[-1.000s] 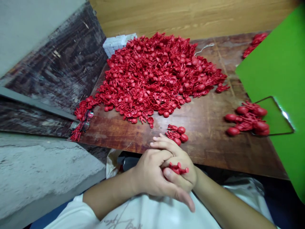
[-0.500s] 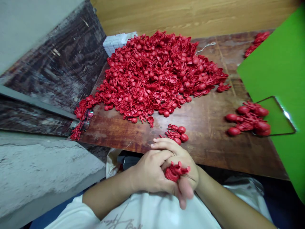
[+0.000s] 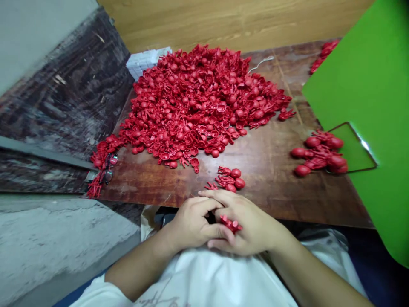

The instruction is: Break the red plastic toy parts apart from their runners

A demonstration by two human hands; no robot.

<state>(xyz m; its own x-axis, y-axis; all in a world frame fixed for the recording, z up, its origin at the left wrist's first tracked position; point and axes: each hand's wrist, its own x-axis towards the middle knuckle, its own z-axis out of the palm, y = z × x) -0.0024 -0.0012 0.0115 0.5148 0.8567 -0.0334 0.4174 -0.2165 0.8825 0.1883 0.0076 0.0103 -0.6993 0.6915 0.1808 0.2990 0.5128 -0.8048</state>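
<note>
My left hand (image 3: pixel 196 222) and my right hand (image 3: pixel 247 226) are pressed together near the table's front edge. Between them is a red plastic figure (image 3: pixel 230 223), with only short red stubs showing past my left thumb; the rest is hidden. Both hands are closed round it, and the fingers overlap. Just beyond my hands lies a small group of red plastic figures (image 3: pixel 230 179) with round heads and thin limbs. A large heap of red plastic pieces (image 3: pixel 191 102), some of them hollow shells, covers the table behind.
The brown wooden table (image 3: pixel 265 162) has white boxes (image 3: pixel 147 62) behind the heap. At right, more red figures (image 3: pixel 321 155) lie by a green panel (image 3: pixel 354 94) with a metal loop (image 3: pixel 362 143). Glasses (image 3: pixel 108 170) rest at the left edge. A white string (image 3: pixel 262 63) lies at the back.
My hands have closed further round the red figure, hiding more of it, and my left thumb has moved up over it. The whole view has shifted, so the table appears further left.
</note>
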